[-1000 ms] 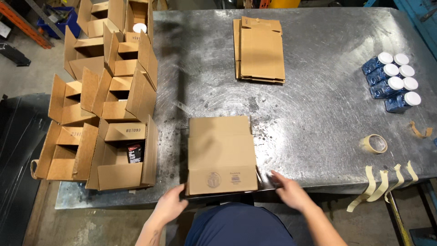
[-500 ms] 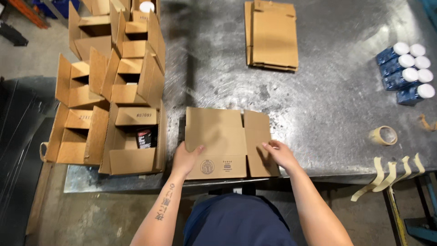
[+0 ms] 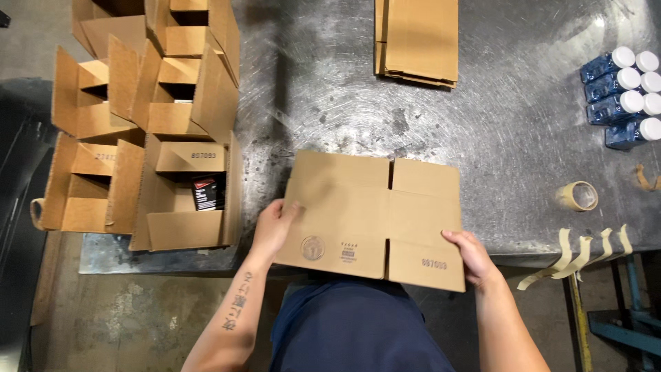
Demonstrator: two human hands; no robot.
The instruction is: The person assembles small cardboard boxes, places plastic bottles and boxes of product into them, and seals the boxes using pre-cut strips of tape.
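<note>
There is only one view, from a camera worn on the person's head. It looks almost straight down, from above the near edge of the metal worktop (image 3: 523, 138). The person's own body and both forearms come into the picture from the bottom edge, so they are closest to the lens. The far part of the worktop is at the top. On the left side the view also reaches the floor (image 3: 27, 27).
</note>
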